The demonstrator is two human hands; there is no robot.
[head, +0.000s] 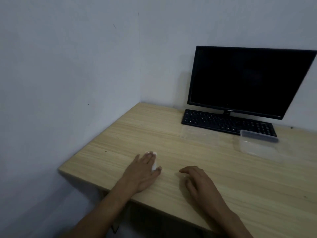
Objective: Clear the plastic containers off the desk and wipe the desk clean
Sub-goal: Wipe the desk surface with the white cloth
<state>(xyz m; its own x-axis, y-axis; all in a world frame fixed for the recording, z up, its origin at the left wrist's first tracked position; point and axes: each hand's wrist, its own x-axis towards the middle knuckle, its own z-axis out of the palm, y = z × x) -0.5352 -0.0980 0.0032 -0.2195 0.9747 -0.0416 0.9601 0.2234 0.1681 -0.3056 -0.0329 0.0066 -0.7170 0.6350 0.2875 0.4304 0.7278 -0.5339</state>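
My left hand [145, 167] lies flat on the light wooden desk [120, 134], pressing down a white tissue [154, 164] that shows only at my fingertips and beside my thumb. My right hand [197, 182] rests on the desk to its right, fingers curled loosely and holding nothing. A clear plastic container [257, 143] stands at the right, just in front of the keyboard. A second, flatter clear plastic piece [197, 133], perhaps a lid, lies to its left by the keyboard's near edge.
A black keyboard [226, 121] and a dark monitor [247, 79] stand at the back right against the wall. The desk fits into a corner, with walls at the left and back. Its left edge [80, 152] drops off to the floor.
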